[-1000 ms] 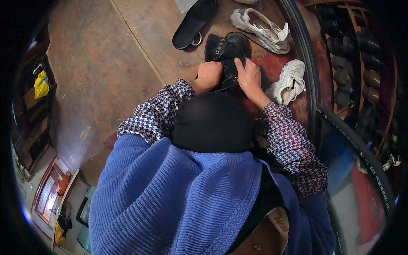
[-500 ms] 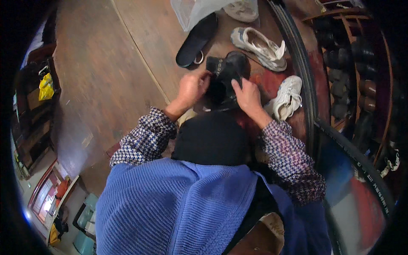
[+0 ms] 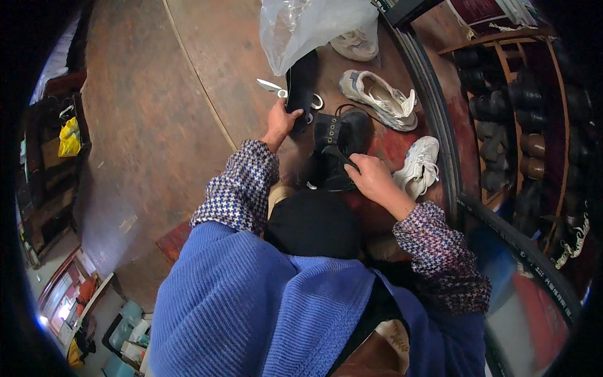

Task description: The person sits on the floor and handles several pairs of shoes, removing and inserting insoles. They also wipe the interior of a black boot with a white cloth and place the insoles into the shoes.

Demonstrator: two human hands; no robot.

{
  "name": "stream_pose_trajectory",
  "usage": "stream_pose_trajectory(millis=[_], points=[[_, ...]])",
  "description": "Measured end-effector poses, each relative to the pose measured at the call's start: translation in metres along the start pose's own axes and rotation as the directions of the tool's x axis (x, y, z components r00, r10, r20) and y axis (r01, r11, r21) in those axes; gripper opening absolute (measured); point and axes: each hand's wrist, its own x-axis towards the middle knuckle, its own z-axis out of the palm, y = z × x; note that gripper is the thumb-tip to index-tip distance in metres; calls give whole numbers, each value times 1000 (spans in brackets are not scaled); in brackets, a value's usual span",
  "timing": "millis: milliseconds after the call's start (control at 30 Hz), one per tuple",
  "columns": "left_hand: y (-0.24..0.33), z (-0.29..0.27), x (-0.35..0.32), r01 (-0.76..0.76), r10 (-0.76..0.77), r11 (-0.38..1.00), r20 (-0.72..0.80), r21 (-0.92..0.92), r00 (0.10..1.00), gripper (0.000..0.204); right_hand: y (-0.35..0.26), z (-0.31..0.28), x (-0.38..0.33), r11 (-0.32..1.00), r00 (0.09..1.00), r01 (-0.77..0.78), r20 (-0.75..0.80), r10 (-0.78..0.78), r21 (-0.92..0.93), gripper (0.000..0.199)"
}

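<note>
My left hand (image 3: 282,122) is closed on the near end of a black insole (image 3: 302,85), thumb on top. The insole is tilted up, and scissors (image 3: 269,85) with white handles show from beneath it; part of them is hidden. A black lace-up boot (image 3: 357,129) with metal eyelets lies in front of my lap, its shaft toward me. My right hand (image 3: 374,180) pinches the edge of the boot's opening between thumb and fingers. To the right of the boot sits a white sneaker (image 3: 419,166), with another worn white shoe (image 3: 378,100) farther back.
A clear plastic bag (image 3: 292,28) lies at the far side, partly over a pale shoe (image 3: 357,44). Along the right runs a dark metal door track (image 3: 433,97). Beyond it stands a wooden rack (image 3: 502,69) of dark shoes. Brown wooden boards (image 3: 144,113) spread to the left.
My left hand has left the boot, moved forward and taken hold of the insole, raising it and uncovering the scissors. My right hand stays on the boot, which sits slightly lower in view.
</note>
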Motion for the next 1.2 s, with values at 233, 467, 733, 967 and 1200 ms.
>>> stream_pose_trajectory(millis=[233,467,733,967,1200], points=[[-12,-5,-38,461,-65,468,490,-754,869,23,12,-42,-11,965,1000,12,-16,-8,261,38],[-8,-8,-51,461,-243,665,413,-588,878,23,65,-68,-16,984,998,-22,70,10,174,29],[27,-51,-56,331,-148,763,350,-555,925,28,168,-56,-20,989,998,63,17,-61,-131,23],[29,-96,-111,464,-302,790,404,-402,864,23,171,-59,-22,996,989,87,117,-90,26,19],[18,-107,-168,505,-431,525,297,-685,852,26,136,-37,30,963,982,185,3,-189,194,20]])
